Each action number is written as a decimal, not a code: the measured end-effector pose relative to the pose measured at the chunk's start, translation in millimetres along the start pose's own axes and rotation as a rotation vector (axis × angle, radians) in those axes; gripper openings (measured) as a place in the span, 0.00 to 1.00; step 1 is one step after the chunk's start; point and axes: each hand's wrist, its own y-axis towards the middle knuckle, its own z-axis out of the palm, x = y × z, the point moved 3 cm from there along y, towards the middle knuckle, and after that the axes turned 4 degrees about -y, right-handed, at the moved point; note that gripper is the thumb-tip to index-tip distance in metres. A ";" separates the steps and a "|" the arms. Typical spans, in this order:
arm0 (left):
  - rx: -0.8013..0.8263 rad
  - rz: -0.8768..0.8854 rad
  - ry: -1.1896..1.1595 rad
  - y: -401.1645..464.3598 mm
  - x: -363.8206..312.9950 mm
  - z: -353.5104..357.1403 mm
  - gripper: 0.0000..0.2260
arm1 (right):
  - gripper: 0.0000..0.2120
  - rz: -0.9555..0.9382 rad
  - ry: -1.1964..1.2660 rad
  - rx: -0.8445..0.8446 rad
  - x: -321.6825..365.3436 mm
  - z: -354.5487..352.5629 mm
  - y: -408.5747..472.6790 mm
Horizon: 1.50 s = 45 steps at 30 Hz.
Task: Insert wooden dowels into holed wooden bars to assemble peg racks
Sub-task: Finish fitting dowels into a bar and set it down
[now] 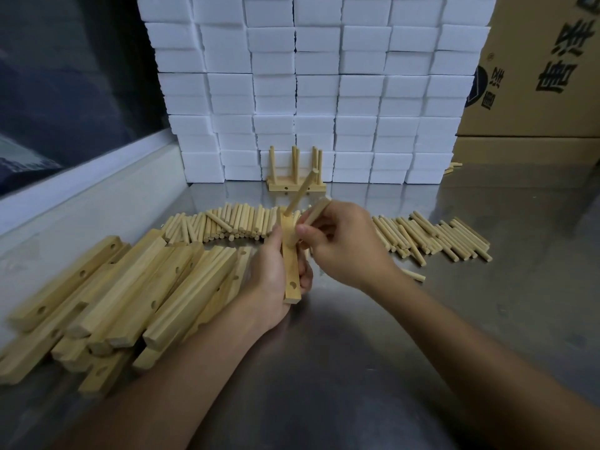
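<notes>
My left hand (271, 277) grips a holed wooden bar (291, 264) held on edge above the steel table, with an empty hole showing near its lower end. One dowel (300, 193) stands fixed in the bar's far end, slanting up and away. My right hand (344, 241) pinches a second dowel (316, 211) and holds its lower tip against the middle of the bar. A row of loose dowels (233, 222) lies behind my hands. A pile of holed bars (130, 287) lies to the left.
A finished peg rack (296, 183) stands at the back against a wall of stacked white foam blocks (318, 92). More loose dowels (435, 238) lie to the right. A cardboard box (535, 76) stands at the back right. The steel table (357, 352) stretches in front.
</notes>
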 end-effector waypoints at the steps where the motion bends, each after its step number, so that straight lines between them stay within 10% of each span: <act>1: -0.007 0.001 0.013 -0.5 -0.2 0.2 0.25 | 0.06 -0.011 -0.049 0.020 3.1 -1.4 3.8; 10: -0.024 -0.055 -0.104 -1.3 -3.1 -1.0 0.27 | 0.07 -0.068 -0.225 0.200 19.8 1.4 18.2; 26: -0.042 -0.024 -0.005 -0.6 -1.3 -0.5 0.24 | 0.06 -0.064 -0.159 -0.014 4.3 6.0 4.4; 36: 0.109 -0.083 0.079 -4.3 -8.2 0.1 0.29 | 0.04 -0.161 -0.276 0.235 15.8 -7.1 12.7; 45: 0.038 -0.050 0.062 -0.9 -5.4 -3.3 0.25 | 0.05 -0.163 -0.101 0.016 4.0 1.1 4.5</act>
